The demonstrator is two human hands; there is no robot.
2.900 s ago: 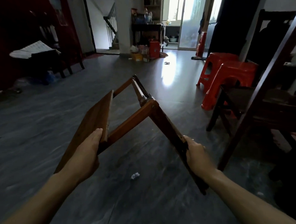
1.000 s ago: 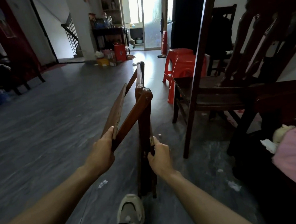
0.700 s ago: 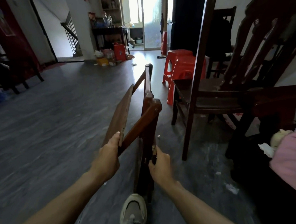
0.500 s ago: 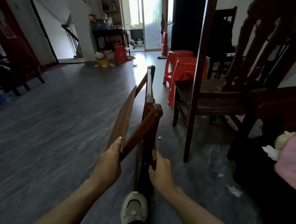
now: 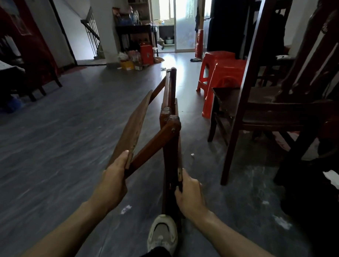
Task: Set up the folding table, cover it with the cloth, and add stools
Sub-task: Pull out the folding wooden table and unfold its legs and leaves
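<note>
Clearly head view only: folding table [image 5: 165,128] half-folded at centre, standing on floor [image 5: 58,143], wooden, rigid, likely heavy; hinges could pinch, so hold outer edges. Left hand [image 5: 113,182] clamped on tabletop panel edge at 7 o'clock. Right hand [image 5: 189,196] wrapped round leg frame at 5 o'clock. Red stools [image 5: 220,72] wait at 1 o'clock.

Folding table brought in close and stood on end

The folding table [image 5: 164,128], held spread wide out over the open floor a few seconds back, now stands nearly upright with its leg frames drawn together. The left hand [image 5: 113,182] and right hand [image 5: 189,196] have closed in side by side, and a shoe [image 5: 163,234] has come up against the table's foot.
</note>
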